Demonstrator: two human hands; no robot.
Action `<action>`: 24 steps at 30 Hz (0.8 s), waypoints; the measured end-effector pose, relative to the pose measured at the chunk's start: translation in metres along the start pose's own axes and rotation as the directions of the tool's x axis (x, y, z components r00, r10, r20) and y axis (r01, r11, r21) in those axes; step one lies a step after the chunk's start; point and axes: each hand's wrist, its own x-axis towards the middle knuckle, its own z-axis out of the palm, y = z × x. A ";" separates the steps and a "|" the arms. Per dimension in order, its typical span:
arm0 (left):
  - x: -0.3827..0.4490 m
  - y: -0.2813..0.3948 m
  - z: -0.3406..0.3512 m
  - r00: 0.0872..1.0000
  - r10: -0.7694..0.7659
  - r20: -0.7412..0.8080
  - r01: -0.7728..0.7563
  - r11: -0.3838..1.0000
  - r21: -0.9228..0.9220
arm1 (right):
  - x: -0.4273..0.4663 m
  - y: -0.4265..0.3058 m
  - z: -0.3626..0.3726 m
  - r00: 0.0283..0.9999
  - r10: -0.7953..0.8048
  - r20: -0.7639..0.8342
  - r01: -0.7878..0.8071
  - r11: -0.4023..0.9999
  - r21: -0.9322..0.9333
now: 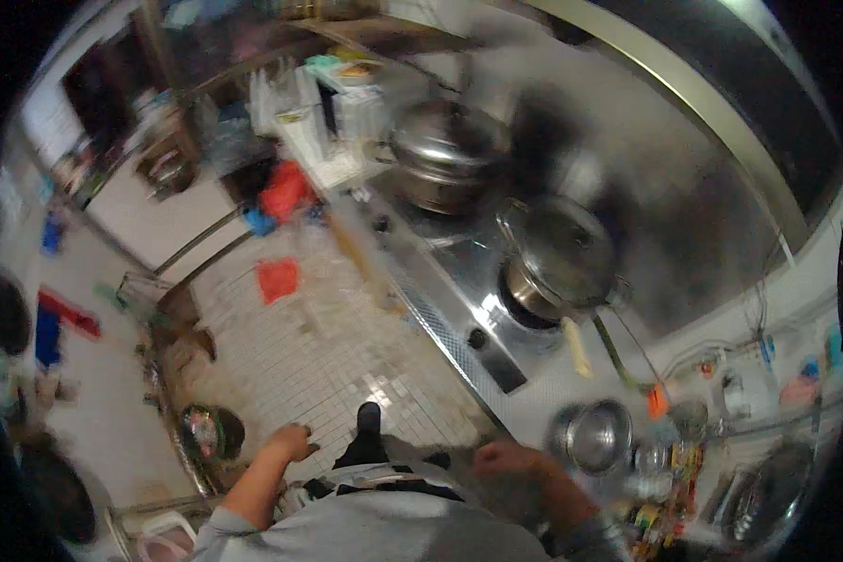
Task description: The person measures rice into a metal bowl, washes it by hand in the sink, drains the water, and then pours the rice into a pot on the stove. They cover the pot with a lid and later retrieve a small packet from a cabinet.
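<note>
My left hand (291, 442) hangs low beside my body over the tiled floor (323, 330). Its thumb and fingers look a little apart, with nothing seen between them. Blurred and in shadow, my right hand (502, 460) is at the other side, near the counter edge; its fingers look curled, and whether it holds anything is unclear. To the right of the floor runs a gas stove (428, 281). A lidded steel pot (449, 154) sits on its far burner. Another steel pot with a lid (565, 253) covers the near burner.
A steel bowl (597, 435) lies on the counter close to my right arm. Bottles and jars (681, 478) crowd the lower right. On the left stand a bin (214, 432) and a white stool (168, 537). A red object (277, 279) is on the floor ahead.
</note>
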 end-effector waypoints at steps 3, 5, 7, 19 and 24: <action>-0.016 0.018 -0.032 0.995 0.029 -0.096 -0.035 0.998 -0.060 | 0.073 -0.138 0.026 0.998 0.056 0.014 -0.050 0.957 -0.285; -0.027 0.011 -0.045 0.967 0.100 -0.234 -0.149 0.968 -0.200 | 0.112 -0.210 0.036 0.985 -0.135 -0.104 0.108 0.968 -0.225; -0.025 -0.025 -0.045 0.917 0.137 -0.375 -0.261 0.917 -0.303 | 0.139 -0.300 0.040 0.925 -0.354 -0.138 0.341 0.934 -0.111; -0.035 -0.233 -0.195 0.910 0.017 -0.415 -0.219 -0.828 -0.516 | 0.453 -0.543 0.168 0.625 -0.780 0.030 0.524 0.390 -0.757; -0.001 -0.306 -0.284 0.876 -0.142 -0.461 -0.352 -0.843 -0.408 | 0.592 -0.568 0.176 0.715 -0.669 0.202 0.590 0.423 -0.688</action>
